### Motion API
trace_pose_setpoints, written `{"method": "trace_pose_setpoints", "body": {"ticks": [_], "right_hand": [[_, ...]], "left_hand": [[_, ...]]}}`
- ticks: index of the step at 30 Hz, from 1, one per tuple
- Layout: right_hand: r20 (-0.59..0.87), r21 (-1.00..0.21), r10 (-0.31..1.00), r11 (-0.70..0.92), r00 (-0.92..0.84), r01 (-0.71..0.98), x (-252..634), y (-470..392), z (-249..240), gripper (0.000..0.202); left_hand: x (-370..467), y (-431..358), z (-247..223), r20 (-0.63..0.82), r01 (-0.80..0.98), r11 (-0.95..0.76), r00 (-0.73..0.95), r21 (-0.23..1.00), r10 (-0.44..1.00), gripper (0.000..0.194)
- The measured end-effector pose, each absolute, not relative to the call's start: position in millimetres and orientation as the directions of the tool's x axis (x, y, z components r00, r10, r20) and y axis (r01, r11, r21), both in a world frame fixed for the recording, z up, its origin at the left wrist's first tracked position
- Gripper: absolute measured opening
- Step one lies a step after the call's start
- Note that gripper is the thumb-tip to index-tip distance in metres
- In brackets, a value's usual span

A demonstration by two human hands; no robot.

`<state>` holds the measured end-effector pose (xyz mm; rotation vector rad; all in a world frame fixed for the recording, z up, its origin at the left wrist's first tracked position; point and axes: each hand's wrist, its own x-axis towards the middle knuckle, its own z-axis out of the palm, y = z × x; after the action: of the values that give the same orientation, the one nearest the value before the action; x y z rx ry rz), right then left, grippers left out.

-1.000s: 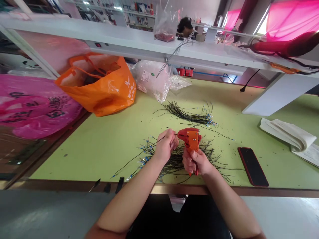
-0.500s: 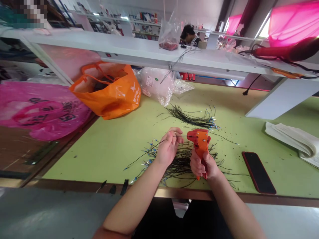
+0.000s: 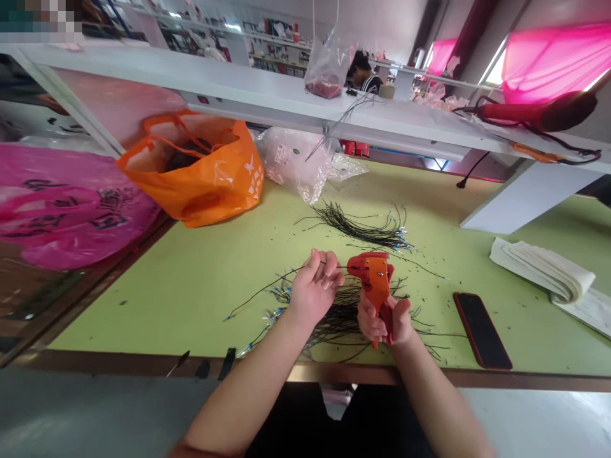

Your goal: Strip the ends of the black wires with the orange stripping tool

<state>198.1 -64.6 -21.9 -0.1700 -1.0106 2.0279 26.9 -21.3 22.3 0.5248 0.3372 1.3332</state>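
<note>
Between thumb and fingers, my left hand (image 3: 312,286) pinches a thin black wire (image 3: 260,291) whose blue-tipped end trails off to the left. The wire's other end reaches the jaws of an orange and red wire stripper (image 3: 375,273). My right hand (image 3: 386,321) is wrapped round the stripper's handles, its thumb raised off them. Beneath both hands lies a loose heap of black wires (image 3: 338,318), several with blue tips pointing left. A second bundle of black wires (image 3: 358,227) rests farther back, its blue ends to the right.
A phone (image 3: 482,331) and folded white cloth or paper (image 3: 541,267) lie at the right. An orange bag (image 3: 214,184), a pink bag (image 3: 71,210) and a clear plastic bag (image 3: 298,159) stand back left. A white shelf (image 3: 238,83) spans the back, with a person (image 3: 365,76) beyond.
The thumb of my right hand has lifted away from the stripper's handles. The view has shifted slightly; my left hand still holds the wire at the stripper's jaws.
</note>
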Motion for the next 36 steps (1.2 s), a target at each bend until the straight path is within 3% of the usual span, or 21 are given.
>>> {"method": "trace_pose_setpoints", "body": {"ticks": [2, 4, 6, 7, 10, 12, 17, 25, 36], "right_hand": [[0.329, -0.628, 0.765, -0.261, -0.554, -0.733, 212.6, -63.8, -16.9, 0.052], [0.436, -0.449, 0.856, -0.062, -0.279, -0.892, 234.0, -60.6, -7.7, 0.045], [0.41, -0.379, 0.912, 0.133, -0.037, -0.916, 251.3, -55.1, 1.5, 0.048], [0.321, -0.423, 0.947, 0.164, 0.023, -0.891, 254.6, -52.3, 4.7, 0.047], [0.193, -0.678, 0.975, 0.049, -0.113, -0.734, 238.7, -48.2, 4.3, 0.053], [0.215, -0.745, 0.957, 0.032, -0.195, -0.667, 216.3, -48.7, -3.6, 0.05], [0.215, -0.804, 0.907, -0.046, -0.361, -0.593, 184.7, -50.2, -30.4, 0.044], [0.186, -0.835, 0.864, -0.112, -0.468, -0.539, 187.0, -51.0, -43.3, 0.049], [0.127, -0.855, 0.905, -0.107, -0.406, -0.507, 187.2, -52.4, -50.4, 0.051]], "left_hand": [[10.9, -12.8, 23.1, 0.029, -0.87, 0.077, 0.104, 0.486, 0.994, 0.051], [-7.2, -1.5, 25.3, -0.02, -0.906, -0.099, -0.118, 0.411, 0.993, 0.046], [-17.6, 6.6, 27.1, -0.031, -0.896, -0.218, -0.249, 0.388, 0.968, 0.047], [-17.8, 8.1, 27.2, -0.023, -0.884, -0.188, -0.219, 0.428, 0.976, 0.05], [-1.9, 1.8, 23.4, 0.092, -0.824, -0.108, -0.068, 0.556, 0.993, 0.061], [11.8, -7.3, 19.1, 0.162, -0.786, -0.111, -0.014, 0.608, 0.987, 0.064], [24.6, -23.7, 11.2, 0.244, -0.723, -0.136, 0.046, 0.677, 0.969, 0.067], [28.9, -34.1, -3.1, 0.39, -0.613, -0.192, 0.206, 0.767, 0.897, 0.061], [31.4, -40.1, -7.2, 0.323, -0.607, -0.044, 0.359, 0.794, 0.876, 0.055]]}}
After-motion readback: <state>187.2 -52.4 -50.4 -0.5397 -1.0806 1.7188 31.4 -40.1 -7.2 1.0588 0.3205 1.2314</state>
